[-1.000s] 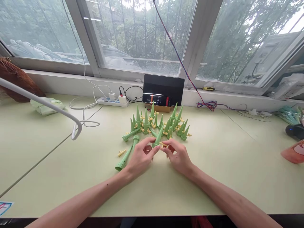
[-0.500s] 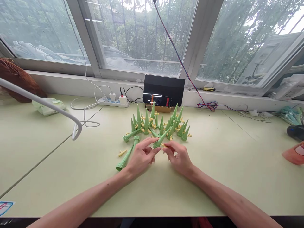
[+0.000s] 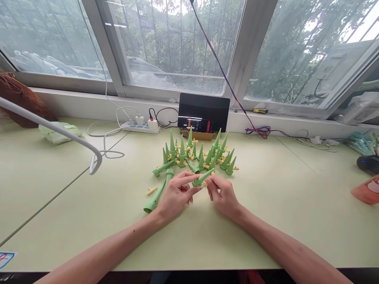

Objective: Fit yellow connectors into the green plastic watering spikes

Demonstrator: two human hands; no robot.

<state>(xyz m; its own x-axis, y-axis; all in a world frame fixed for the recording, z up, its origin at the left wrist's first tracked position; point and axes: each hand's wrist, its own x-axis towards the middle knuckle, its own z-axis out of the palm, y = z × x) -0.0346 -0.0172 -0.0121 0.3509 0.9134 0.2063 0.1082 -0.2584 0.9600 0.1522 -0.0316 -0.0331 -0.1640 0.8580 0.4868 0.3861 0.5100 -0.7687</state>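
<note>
My left hand (image 3: 177,194) pinches the wide end of a green cone spike (image 3: 203,177), which lies tilted with its tip to the upper right. My right hand (image 3: 222,193) meets it from the right, fingers pinched on a small yellow piece at the spike's side. Just beyond my hands stands a cluster of green cone spikes (image 3: 197,156) with yellow fittings, tips up. Two long green spikes (image 3: 156,194) lie flat to the left of my left hand. A loose yellow piece (image 3: 151,191) lies next to them.
A black screen with a phone (image 3: 203,113) stands at the back by the window. A power strip (image 3: 139,125) with white cables lies back left. A white curved arm (image 3: 53,134) crosses the left. A black mouse (image 3: 367,164) and orange packet (image 3: 367,190) sit far right.
The green spike in my hands has tipped from nearly upright to leaning flatter toward the right. My right hand's fingers closed in on its side. My arms have barely shifted.
</note>
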